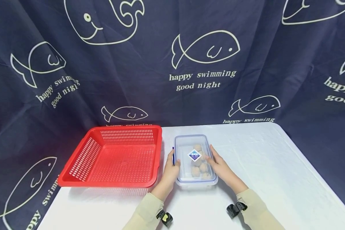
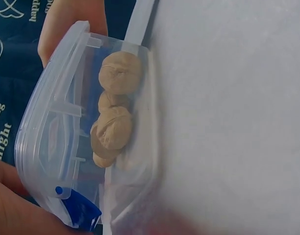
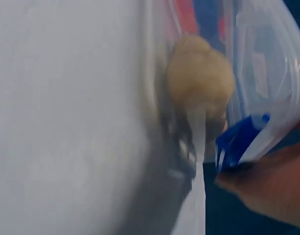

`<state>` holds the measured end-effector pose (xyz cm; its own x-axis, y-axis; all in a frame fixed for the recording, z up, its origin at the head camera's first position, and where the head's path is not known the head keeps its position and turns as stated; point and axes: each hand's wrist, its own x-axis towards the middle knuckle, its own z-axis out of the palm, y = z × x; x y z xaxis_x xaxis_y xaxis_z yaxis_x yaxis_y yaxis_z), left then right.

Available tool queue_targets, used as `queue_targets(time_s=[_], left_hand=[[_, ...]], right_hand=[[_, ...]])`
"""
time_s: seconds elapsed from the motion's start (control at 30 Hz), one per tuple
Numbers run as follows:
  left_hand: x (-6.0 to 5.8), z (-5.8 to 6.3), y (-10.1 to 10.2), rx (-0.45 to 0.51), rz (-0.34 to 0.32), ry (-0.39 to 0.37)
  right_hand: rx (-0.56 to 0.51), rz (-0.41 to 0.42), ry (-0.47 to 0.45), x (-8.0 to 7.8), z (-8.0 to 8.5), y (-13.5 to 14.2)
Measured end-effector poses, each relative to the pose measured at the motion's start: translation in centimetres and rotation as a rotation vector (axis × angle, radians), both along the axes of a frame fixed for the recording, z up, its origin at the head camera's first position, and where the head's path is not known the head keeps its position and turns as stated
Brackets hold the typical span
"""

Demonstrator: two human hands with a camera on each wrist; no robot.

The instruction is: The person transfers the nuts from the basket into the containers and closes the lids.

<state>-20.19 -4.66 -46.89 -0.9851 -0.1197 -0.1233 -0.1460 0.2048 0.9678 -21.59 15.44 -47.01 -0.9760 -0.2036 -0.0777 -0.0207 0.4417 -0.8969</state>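
Note:
A clear plastic food container [image 1: 185, 142] with a blue-edged lid lies on the table, and several walnuts [image 2: 113, 128] show through its wall. My left hand [image 1: 169, 171] grips its left side, thumb at the lid's edge. On the opposite side my right hand [image 1: 224, 169] holds the box, thumb over the lid near the diamond-shaped label [image 1: 194, 155]. A blue side latch [image 2: 82, 209] stands out from the rim beside the left hand's fingers. Close to the right hand's fingertips, another blue latch [image 3: 242, 141] angles away from the box wall; this view is blurred.
To the left of the container stands a red perforated plastic basket [image 1: 120, 163] with nothing in it. Both rest on a white-covered table [image 1: 256, 153]. A dark blue curtain [image 1: 161, 95] with fish drawings hangs right behind the table's far edge.

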Motion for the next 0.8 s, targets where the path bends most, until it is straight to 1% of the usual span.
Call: queue_targets(time_s=[0.07,0.17,0.23,0.27,0.37,0.47,0.53,0.63,0.7,0.8], left_hand=[[0.0,0.0,-0.1,0.047,0.011,-0.025],[0.1,0.1,-0.3,0.108,0.029,-0.062],[0.2,0.1,-0.3,0.101,0.053,-0.063],[0.2,0.1,-0.3,0.071,0.071,-0.051],[0.4,0.0,-0.1,-0.061,0.119,-0.023],[0.6,-0.2,0.1,-0.166,0.138,0.05],[0.7,-0.3,0.2,-0.23,0.139,0.107],[0.9,-0.5,0.6,-0.275,0.119,0.195],[1.0,-0.6,0.9,-0.304,0.098,0.236],[1.1,-0.8,1.5,-0.343,0.065,0.272]], right_hand=[[0.004,-0.03,-0.05,0.1,0.2,0.2],[0.0,-0.098,-0.123,0.3,0.7,0.4],[-0.009,-0.151,-0.14,0.4,1.0,0.5],[-0.016,-0.177,-0.133,0.5,1.1,0.5],[-0.005,-0.252,-0.072,0.6,1.2,0.3],[0.035,-0.297,0.022,0.8,1.2,-0.1],[0.07,-0.302,0.071,0.9,1.2,-0.4],[0.104,-0.292,0.13,1.0,1.0,-0.8],[0.127,-0.284,0.172,1.1,0.9,-1.1],[0.174,-0.277,0.239,1.3,0.8,-1.5]])
